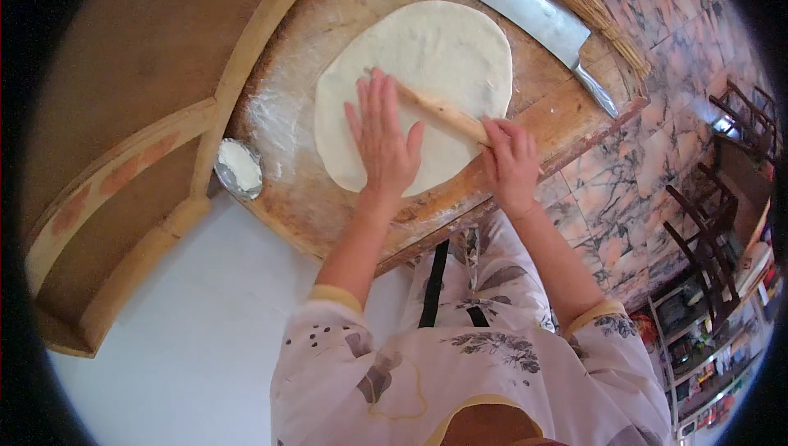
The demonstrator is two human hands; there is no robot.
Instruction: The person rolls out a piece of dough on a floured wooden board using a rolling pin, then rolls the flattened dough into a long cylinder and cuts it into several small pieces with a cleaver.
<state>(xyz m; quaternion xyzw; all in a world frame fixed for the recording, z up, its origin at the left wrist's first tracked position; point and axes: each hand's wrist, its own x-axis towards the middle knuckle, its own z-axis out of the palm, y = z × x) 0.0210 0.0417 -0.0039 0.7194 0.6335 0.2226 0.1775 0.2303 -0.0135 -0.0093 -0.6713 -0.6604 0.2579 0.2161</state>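
Nearest is a pale shirt [476, 368] with dark flowers on it, down at the bottom. Past it sits a big wooden board [300, 206], with white dust on its left side. On the board lies a wide, flat piece of dough [443, 44]. It is almost round, but looks a bit longer from the top right to the bottom left. A big knife [533, 19] lies on the board to the right of the dough, its handle pointing down and to the right.

The left hand [386, 146] is over the dough, flat, with its fingers spread and its thumb out to the right. Its fingertips reach up to the far end of the rolling pin [447, 114]. The right hand [513, 159] is by the near edge of the dough, with its fingers curled around the other end of the pin. At the left edge of the board is a small bowl [220, 175] with white flour [240, 164] in it.

The pin, long and thin, lies across the dough between the two hands. It slants from the top left down to the bottom right, so its near end points at the right hand. Both hands are at it, one at each end.
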